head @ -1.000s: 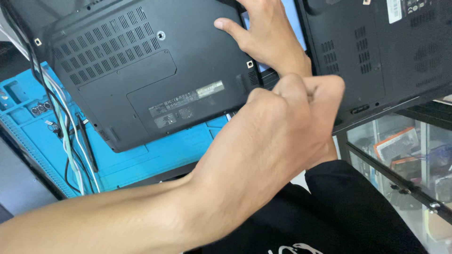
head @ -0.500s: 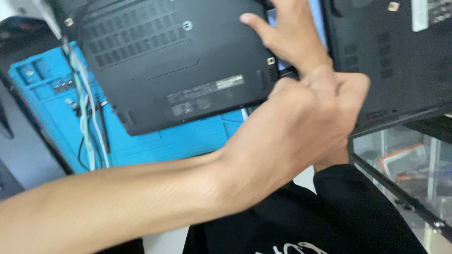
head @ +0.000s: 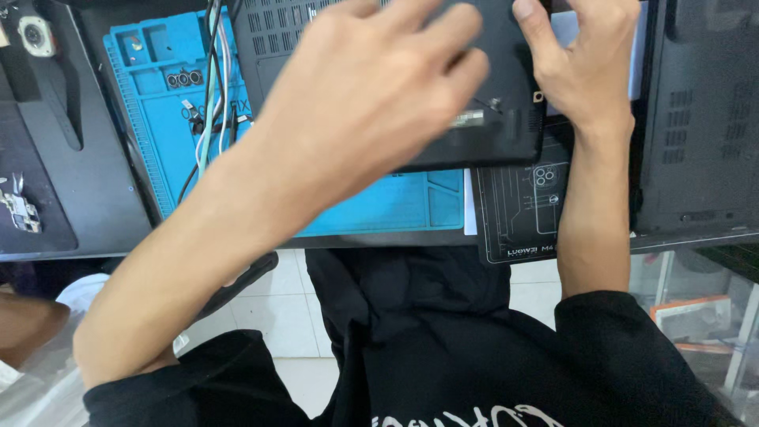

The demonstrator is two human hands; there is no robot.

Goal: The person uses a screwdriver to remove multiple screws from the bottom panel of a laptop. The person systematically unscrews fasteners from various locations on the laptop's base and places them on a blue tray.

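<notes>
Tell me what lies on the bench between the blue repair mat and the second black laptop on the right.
In the head view, a black work mat with white line drawings lies between the blue repair mat and the second black laptop; the right hand reaches over it.

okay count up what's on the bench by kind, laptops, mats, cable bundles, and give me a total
Laptops, black, underside up: 2, one under the left hand and right hand, another at the right edge.
Work mats: 2, a blue one and a black one.
Cable bundles: 1, lying across the blue mat.
Total: 5
</notes>
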